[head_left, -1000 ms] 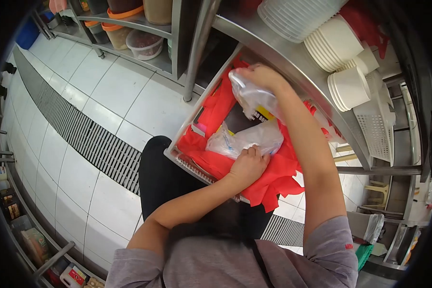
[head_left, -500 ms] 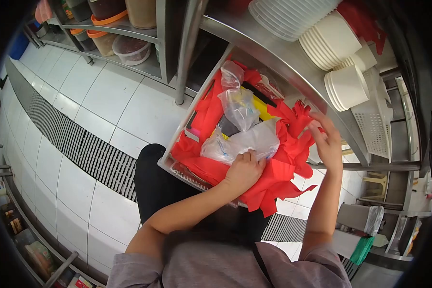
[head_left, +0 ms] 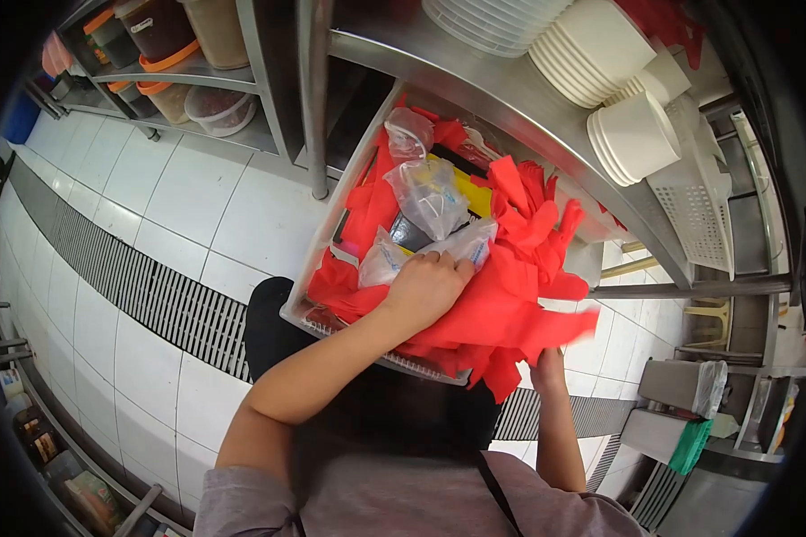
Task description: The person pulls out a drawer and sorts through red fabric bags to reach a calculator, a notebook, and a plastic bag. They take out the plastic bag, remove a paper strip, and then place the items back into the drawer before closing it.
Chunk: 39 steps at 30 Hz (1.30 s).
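Note:
A white bin (head_left: 318, 246) full of red fabric bags (head_left: 519, 304) stands in front of me, partly under a metal shelf. Clear plastic bags (head_left: 428, 197) and a yellow and black item (head_left: 470, 188) lie among the red fabric. My left hand (head_left: 434, 285) is on the clear plastic in the middle of the bin, its fingers curled into it. At the bin's near right side, my right hand (head_left: 547, 367) is beside the edge of the red fabric, its fingers mostly hidden beneath it.
Stacked white tubs (head_left: 631, 134) and a perforated basket (head_left: 690, 188) rest on the metal shelf (head_left: 475, 89) at the upper right. Food containers (head_left: 219, 109) fill a rack at the upper left. Grey bins (head_left: 676, 387) stand at the right. A drain grate (head_left: 134, 268) crosses the tiled floor.
My right hand has moved down and toward me from the bin's far right side. Red fabric now spreads further over the near right side. My left hand has shifted slightly up and left.

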### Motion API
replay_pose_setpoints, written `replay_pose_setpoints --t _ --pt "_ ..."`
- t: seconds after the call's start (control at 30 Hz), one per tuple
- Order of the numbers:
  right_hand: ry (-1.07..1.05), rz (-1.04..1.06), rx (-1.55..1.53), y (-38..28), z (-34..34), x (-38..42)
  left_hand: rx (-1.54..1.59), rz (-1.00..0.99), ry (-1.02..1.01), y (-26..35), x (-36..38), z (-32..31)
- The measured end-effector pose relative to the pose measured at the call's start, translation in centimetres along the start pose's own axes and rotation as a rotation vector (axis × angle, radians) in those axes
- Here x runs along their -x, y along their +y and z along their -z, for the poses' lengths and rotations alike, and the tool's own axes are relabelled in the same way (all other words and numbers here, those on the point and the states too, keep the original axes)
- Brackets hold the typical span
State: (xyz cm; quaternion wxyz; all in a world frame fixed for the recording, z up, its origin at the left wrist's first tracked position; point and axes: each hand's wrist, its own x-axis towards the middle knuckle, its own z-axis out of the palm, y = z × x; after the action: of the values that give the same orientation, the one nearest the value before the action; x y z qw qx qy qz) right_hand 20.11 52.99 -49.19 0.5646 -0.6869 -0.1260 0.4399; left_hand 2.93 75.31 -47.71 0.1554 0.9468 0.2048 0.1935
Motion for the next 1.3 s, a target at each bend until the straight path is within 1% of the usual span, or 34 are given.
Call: replay_pose_setpoints --t 0.07,0.13,0.2,0.23,0.27,0.33,0.4,0.5,0.57,0.7,0.77,0.87,1.07,1.1,1.17,1.2,1.23,1.27,1.3 --pt "0.046 0.038 -0.136 0.6 0.0 0.1 -0.025 -0.034 0.021 0.0 -0.1 0.0" --pt "0.043 0.066 -0.155 0.2 -0.8 0.6 -0.028 -0.049 0.099 -0.4 -0.2 -0.2" --pt "-0.010 0.181 -0.013 0.2 -1.7 0.9 0.013 -0.051 0.101 -1.5 -0.5 -0.2" --pt "0.053 0.142 -0.090 0.0 -2.4 1.4 0.056 -0.050 0.106 -1.8 -0.6 -0.2" --pt "0.054 0.142 -0.095 0.2 -2.5 1.5 0.053 -0.054 0.103 -1.7 -0.6 -0.2" --pt "-0.031 0.140 -0.183 0.7 -2.5 1.4 -0.047 -0.096 0.039 -1.6 -0.8 -0.1" --pt "-0.047 0.122 -0.193 1.1 -2.0 1.3 -0.056 -0.088 0.046 -1.1 -0.6 -0.5" --pt "-0.011 0.101 -0.223 1.1 -2.4 1.3 -0.073 -0.077 0.057 -0.4 -0.3 -0.6" --pt "0.071 0.040 -0.204 0.9 -2.7 1.6 -0.080 -0.074 0.057 0.0 -0.1 -0.5" --pt "0.038 0.043 -0.220 2.2 -2.2 1.2 -0.071 -0.083 0.052 0.4 0.0 -0.4" --pt "0.145 -0.005 -0.267 2.6 -2.3 1.1 -0.079 -0.091 0.044 0.4 0.0 -0.4" --pt "0.080 0.019 -0.335 2.2 -2.6 1.0 -0.086 -0.090 0.027 0.4 0.0 -0.6" --pt "0.096 0.006 -0.407 2.4 -3.0 0.8 -0.039 -0.114 0.015 -0.2 -0.3 -0.6" --pt "0.098 0.007 -0.409 2.3 -3.1 0.9 -0.033 -0.097 -0.009 -0.2 -0.3 -0.5" --pt "0.003 0.148 -0.208 1.7 -3.8 1.2 -0.029 -0.086 -0.034 -0.5 -0.6 -0.2" --pt "0.005 0.151 -0.210 0.8 -4.6 1.4 0.038 -0.005 -0.013 -1.4 -0.9 0.3" --pt "-0.056 0.216 -0.110 -0.2 -5.6 1.5 0.106 0.075 0.005 -2.4 -1.2 0.7" --pt "-0.111 0.278 -0.014 -0.7 -6.6 1.5 0.069 0.173 0.026 -4.5 -1.5 0.4" --pt "-0.182 0.359 0.004 -0.1 -7.2 0.8 0.078 0.304 0.005 -6.1 -2.1 1.6"
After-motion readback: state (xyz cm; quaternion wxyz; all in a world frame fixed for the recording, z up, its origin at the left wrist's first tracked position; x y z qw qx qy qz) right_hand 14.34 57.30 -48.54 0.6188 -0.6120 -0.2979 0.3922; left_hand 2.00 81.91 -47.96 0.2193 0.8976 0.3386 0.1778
